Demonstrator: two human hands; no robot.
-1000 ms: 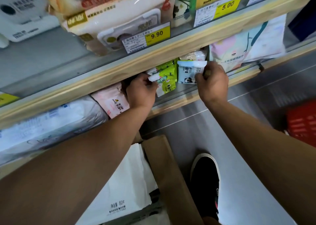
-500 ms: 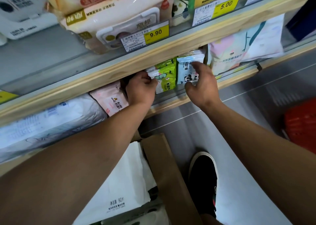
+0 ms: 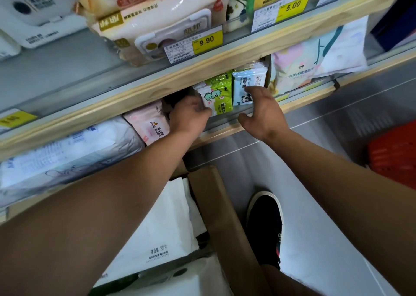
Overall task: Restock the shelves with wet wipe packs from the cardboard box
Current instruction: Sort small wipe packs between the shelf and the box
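On the lower shelf stand small wet wipe packs: green ones with a dinosaur and light blue ones with a panda. My left hand is curled against the left side of the green packs, its fingers pinching the nearest one. My right hand is spread, fingertips touching the front of the blue panda pack, thumb apart below it. The cardboard box sits on the floor below, with large white packs inside.
A pink pack and a big white bundle lie left of my left hand. The upper shelf carries cream lidded packs and yellow price tags. A red basket stands at right; my shoe is beside the box.
My right hand pushed the blue panda pack back into the row, let go of it, and its fingers have opened out. My left hand stayed at the green packs.
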